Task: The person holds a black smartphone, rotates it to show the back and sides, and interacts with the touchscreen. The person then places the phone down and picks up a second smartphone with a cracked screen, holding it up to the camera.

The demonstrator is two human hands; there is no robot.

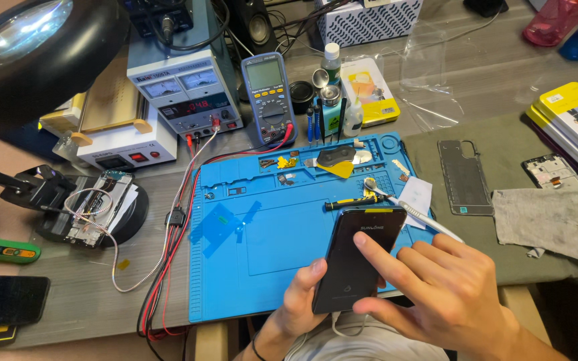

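1. Phone (359, 257) held dark-screen-up over the near edge of the blue mat (235, 267), tilted, top end toward the mat's middle.
2. Left hand (299, 301) cupped under the phone's near left side, thumb pressed along its left edge; fingers hidden beneath, so grip on the back only probable.
3. Right hand (446, 291) loosely spread at the phone's right side, index finger stretched onto the screen, thumb against the lower right edge.
4. White cable running from the phone's bottom end, off the mat's near edge.
5. Black-and-yellow screwdriver (356, 201) lying on the mat just beyond the phone's top.
6. White tool (429, 222) slanting off the mat's right edge, beside the right hand.
7. Yellow pick (338, 168) and small parts in the trays along the mat's far edge.
8. Multimeter (268, 97) upright behind the mat's far edge, power supply (185, 87) to its left, red and black leads trailing down the mat's left side.
9. Green cloth right of the mat, carrying a grey back cover (464, 177) and a grey rag (543, 220).
10. Opened device on a round black stand (95, 210) left of the mat, well apart from it.
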